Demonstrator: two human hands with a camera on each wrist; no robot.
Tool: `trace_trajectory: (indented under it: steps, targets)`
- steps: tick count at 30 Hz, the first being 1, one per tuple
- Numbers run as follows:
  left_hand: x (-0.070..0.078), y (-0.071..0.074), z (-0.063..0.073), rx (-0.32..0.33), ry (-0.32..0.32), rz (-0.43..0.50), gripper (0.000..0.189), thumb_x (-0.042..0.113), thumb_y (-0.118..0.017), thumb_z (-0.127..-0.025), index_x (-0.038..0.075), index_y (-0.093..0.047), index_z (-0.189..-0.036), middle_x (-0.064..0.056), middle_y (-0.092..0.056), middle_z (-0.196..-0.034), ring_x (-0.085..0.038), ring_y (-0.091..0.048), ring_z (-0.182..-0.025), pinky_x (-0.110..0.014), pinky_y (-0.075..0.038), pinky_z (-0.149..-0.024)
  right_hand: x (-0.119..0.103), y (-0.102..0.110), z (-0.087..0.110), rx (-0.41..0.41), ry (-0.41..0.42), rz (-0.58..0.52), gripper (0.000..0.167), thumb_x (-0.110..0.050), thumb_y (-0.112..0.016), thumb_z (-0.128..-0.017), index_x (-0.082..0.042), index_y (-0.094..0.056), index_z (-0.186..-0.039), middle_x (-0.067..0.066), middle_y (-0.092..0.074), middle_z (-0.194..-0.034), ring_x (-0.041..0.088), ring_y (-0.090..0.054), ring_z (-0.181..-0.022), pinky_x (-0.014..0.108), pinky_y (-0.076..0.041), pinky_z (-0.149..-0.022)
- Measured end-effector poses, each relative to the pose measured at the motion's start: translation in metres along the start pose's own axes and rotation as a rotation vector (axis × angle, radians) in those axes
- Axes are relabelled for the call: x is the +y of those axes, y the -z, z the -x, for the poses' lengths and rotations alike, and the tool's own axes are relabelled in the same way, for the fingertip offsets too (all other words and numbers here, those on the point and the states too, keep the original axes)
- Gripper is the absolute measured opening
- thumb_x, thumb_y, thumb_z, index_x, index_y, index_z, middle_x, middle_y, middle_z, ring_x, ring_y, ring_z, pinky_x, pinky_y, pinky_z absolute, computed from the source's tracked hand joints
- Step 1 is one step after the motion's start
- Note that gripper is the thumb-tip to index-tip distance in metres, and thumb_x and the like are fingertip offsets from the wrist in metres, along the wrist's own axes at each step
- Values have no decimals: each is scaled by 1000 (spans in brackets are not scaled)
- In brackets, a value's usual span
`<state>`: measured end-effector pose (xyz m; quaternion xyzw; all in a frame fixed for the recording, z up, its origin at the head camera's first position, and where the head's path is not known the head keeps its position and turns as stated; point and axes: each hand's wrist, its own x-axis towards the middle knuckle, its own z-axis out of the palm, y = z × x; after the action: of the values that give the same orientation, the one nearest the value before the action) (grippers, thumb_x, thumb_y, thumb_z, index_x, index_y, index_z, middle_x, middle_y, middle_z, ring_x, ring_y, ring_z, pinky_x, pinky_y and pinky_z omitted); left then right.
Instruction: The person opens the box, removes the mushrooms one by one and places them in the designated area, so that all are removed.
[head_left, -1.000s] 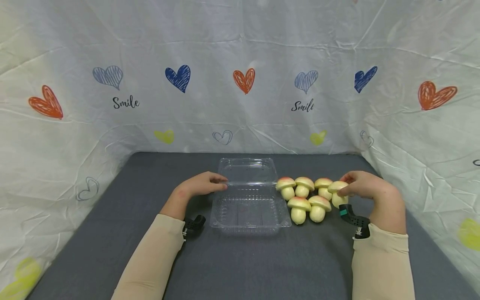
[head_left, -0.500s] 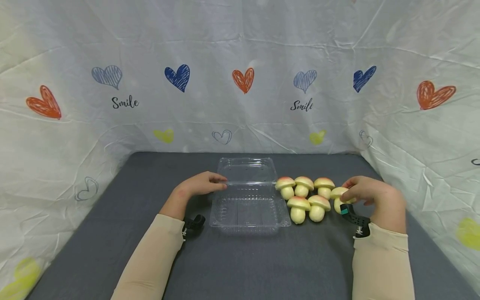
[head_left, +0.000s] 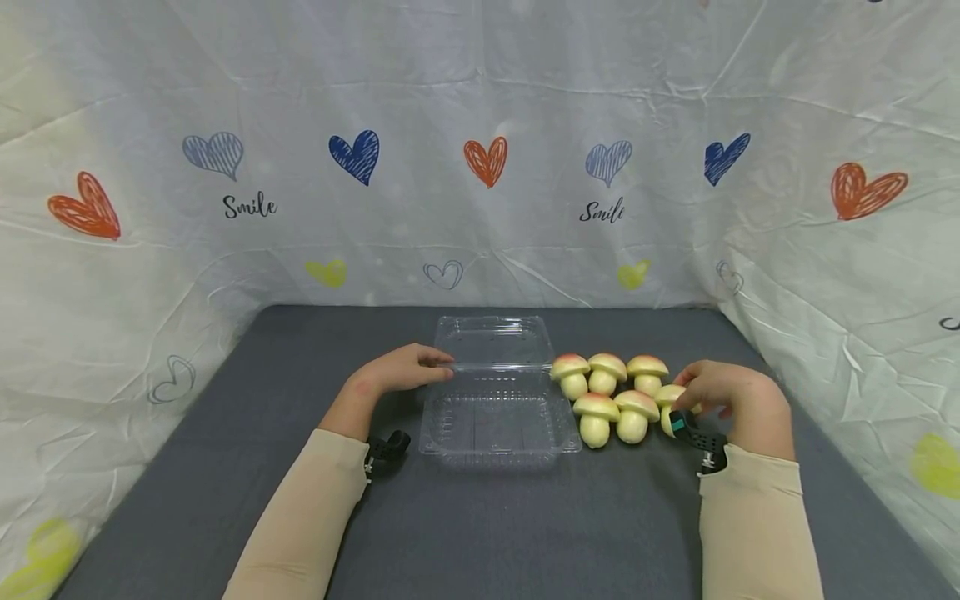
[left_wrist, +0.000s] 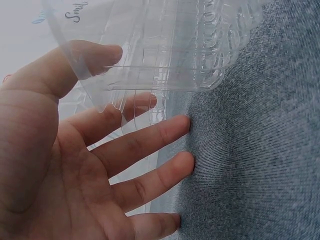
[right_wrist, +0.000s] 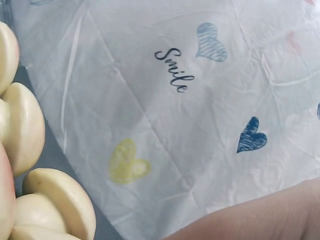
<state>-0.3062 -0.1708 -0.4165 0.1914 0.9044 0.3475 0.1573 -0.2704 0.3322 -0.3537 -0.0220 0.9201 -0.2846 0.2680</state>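
A clear plastic clamshell box (head_left: 495, 452) lies on the table with its lid (head_left: 495, 342) folded back. At its left side near the hinge is my left hand (head_left: 401, 369), thumb and index finger touching the plastic. The left wrist view shows this hand's fingers (left_wrist: 150, 137) spread and nearly straight, the thin plastic passing between thumb and index. My right hand (head_left: 727, 392) pinches a cream toy mushroom (head_left: 666, 398) at the right end of the front row, partly hidden by fingers and wrist camera. Beside it are two more front-row mushrooms (head_left: 636, 412).
Three mushrooms (head_left: 607, 372) with red-tinged caps form the back row, right of the box. The leftmost ones sit right at the box's edge. A dark grey cloth (head_left: 480, 525) covers the table. A white curtain (head_left: 420, 225) printed with hearts encloses the back and sides.
My right hand has lowered the mushroom it holds and slid it left against the front row, away from the back row's end. My left hand and the box have stayed still.
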Motion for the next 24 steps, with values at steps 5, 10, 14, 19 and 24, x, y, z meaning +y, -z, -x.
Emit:
trace_trajectory:
  steps: [5, 10, 14, 19, 24]
  targets:
    - [1, -1, 1, 0, 4, -4, 56, 42, -62, -103, 11, -56, -149, -9, -55, -148, -32, -51, -136, -52, -44, -110, -2, -4, -3, -12, -17, -8, 41, -22, -75, -92, 0, -61, -123, 13, -62, -112, 33, -65, -102, 51, -51, -79]
    - [3, -1, 0, 2, 0, -5, 55, 41, -61, -104, 11, -56, -149, -9, -55, -148, -32, -52, -135, -53, -45, -109, -5, -8, -6, -12, -17, 18, 34, -22, -75, -91, -2, -63, -117, 11, -62, -106, 30, -64, -96, 48, -51, -77]
    - [5, -1, 0, -3, -3, -6, 54, 41, -61, -104, 12, -56, -149, -9, -55, -149, -32, -52, -136, -53, -44, -109, -7, -10, -6, -13, -17, 31, 37, -23, -76, -91, -1, -63, -119, 11, -61, -106, 29, -64, -94, 48, -50, -78]
    - [7, -2, 0, -1, -3, -8, 54, 39, -62, -104, 11, -56, -149, -9, -54, -150, -32, -51, -136, -53, -44, -110, -9, -11, -9, -5, -24, 53, 44, -26, -78, -90, 1, -61, -121, 13, -61, -107, 30, -65, -93, 49, -51, -78]
    - [8, -2, 0, -1, -3, -7, 53, 37, -62, -104, 10, -56, -149, -10, -54, -149, -32, -51, -136, -53, -43, -111, -9, -11, -9, -3, -21, 68, 54, -31, -80, -89, 2, -59, -125, 13, -61, -109, 29, -63, -92, 47, -52, -76]
